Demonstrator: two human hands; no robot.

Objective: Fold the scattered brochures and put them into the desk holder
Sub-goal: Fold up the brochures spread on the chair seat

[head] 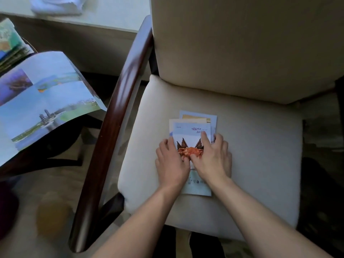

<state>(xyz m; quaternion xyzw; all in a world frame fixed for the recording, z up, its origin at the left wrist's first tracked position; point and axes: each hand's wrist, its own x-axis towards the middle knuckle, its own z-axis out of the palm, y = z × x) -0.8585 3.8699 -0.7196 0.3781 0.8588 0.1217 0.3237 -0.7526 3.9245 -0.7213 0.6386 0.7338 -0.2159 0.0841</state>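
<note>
On the cream seat cushion of the armchair, both my forearms reach forward from the near edge. My left hand lies flat, fingers nearly straight, pressing the left side of the crab-printed brochure. My right hand presses its right side, fingers spread and relaxed, thumb angled toward the other hand. That brochure tops a small stack of brochures. To the far left, an unfolded brochure lies open beside the dark wooden armrest.

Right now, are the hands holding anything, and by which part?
Both hands press on the crab brochure atop the stack on the chair seat: left hand at its left edge, right hand across its right half.
</note>
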